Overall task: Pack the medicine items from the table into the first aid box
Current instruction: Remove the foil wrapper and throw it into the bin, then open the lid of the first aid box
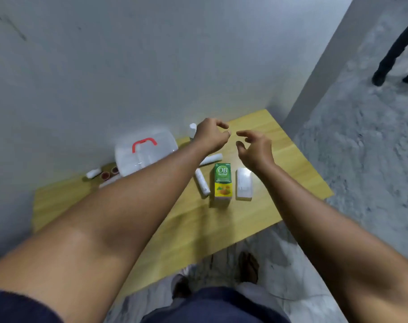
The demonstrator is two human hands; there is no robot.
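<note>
A clear plastic first aid box (147, 155) with a red handle lies shut at the back left of the low wooden table (245, 220). A green and yellow medicine carton (222, 180) stands between a white tube (202, 184) and a white packet (244, 184). A white roll (212, 159) lies behind them, partly under my left forearm. A white bottle (193, 130) stands by the wall. My left hand (211, 135) and my right hand (254, 148) hover above the table's far part, fingers curled apart, holding nothing.
Small red-capped pots (108, 173) and a white roll (93, 173) lie left of the box. The grey wall runs behind the table. My feet (248, 268) stand on the mottled floor at the table's near edge. Another person's legs (396, 54) stand at the far right.
</note>
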